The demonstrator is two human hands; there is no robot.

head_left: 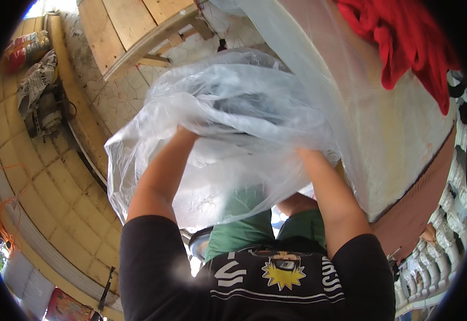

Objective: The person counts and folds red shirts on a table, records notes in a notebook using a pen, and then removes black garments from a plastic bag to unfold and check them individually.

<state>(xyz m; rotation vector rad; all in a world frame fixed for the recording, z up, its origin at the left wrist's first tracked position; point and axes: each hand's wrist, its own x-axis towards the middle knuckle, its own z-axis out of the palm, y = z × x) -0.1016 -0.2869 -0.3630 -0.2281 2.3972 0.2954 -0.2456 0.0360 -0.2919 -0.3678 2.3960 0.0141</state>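
L to R: yellow-tiled ledge [57, 182]; lg. clear plastic sheet [206, 174] in front of the black-shirted person [265, 299], partly over green shorts [238, 239], w/ L hand [188, 131] then R hand [304, 153] in its folds; pale block [370, 117] w/ red cloth [402, 43] on top. Plastic hides the fingers, so I can't tell if either's open, closed or gripping.

Bright, uneven light through a strongly bending lens.
I see white glare streaking the clear plastic [212, 101], which turns hazy and blurred toward its right side; light burns out at the upper-left and lower-left rims, a pale flare spots the dark shirt [156, 257], yellow tiles [67, 203] and white balusters [441, 251] curve near the edges, and black swallows the corners of my view.
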